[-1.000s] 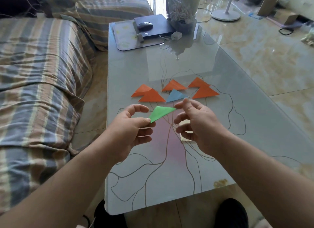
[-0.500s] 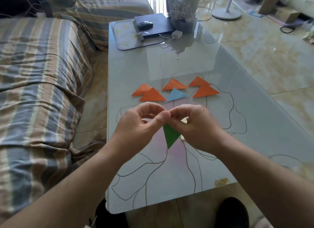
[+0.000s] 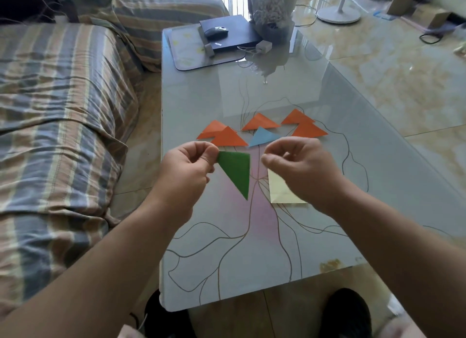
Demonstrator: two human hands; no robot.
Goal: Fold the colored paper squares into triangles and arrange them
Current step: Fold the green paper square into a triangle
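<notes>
**Green triangle held above the glass table**

A striped fabric sofa [image 3: 63, 105] fills the left side of the scene. Beside it runs the long glass-topped table [image 3: 290, 249] with thin brown line drawings. At its far end lie a dark flat laptop [image 3: 227, 36] carrying a black computer mouse [image 3: 216, 31], and a clear plastic-wrapped bundle [image 3: 271, 9] just to the right.

The person's left hand [image 3: 185, 168] pinches the left corner of the dark green folded paper triangle [image 3: 237, 172] between thumb and forefinger, so that it hangs point-down above the middle of the table. The right hand [image 3: 300, 168] hovers just right of the triangle, fingers curled with thumb and forefinger tips close together, holding nothing. Under it a pale yellow paper square [image 3: 280, 192] lies flat on the table.

Farther away, five orange folded paper triangles [image 3: 228, 137] form a row, and a light blue folded paper triangle [image 3: 263, 137] sits near the middle.
</notes>
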